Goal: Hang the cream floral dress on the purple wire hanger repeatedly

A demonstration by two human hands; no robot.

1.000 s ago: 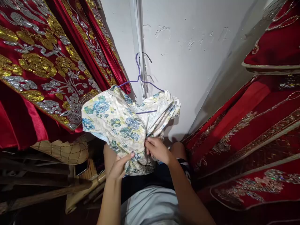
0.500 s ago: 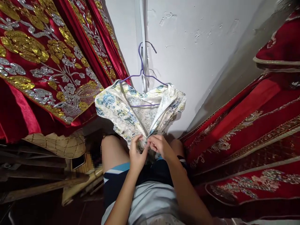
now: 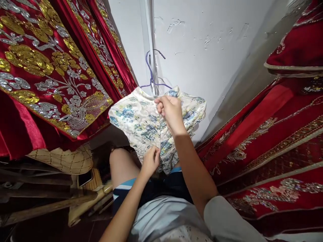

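A white dress (image 3: 136, 116) with blue and yellow flowers hangs on a thin purple wire hanger (image 3: 151, 72) in front of me. My right hand (image 3: 171, 109) is closed in a pinch at the neckline, on the top of the straight middle zipper line (image 3: 160, 134); the zipper pull itself is hidden by the fingers. Lower down, my left hand (image 3: 151, 160) grips the dress fabric beside the bottom of that line. Below the right hand the two halves of the bodice meet edge to edge. The lower part of the dress hangs between my knees.
Red garments with gold and silver sequins (image 3: 63, 77) hang close on the left, and more red embroidered garments (image 3: 252, 144) on the right. Behind the dress is a white wall (image 3: 202, 43). Wooden furniture (image 3: 50, 201) stands at lower left.
My right hand has moved up from the waist to the neckline, and the open V of the bodice has closed behind it. My left hand still holds near the waist.
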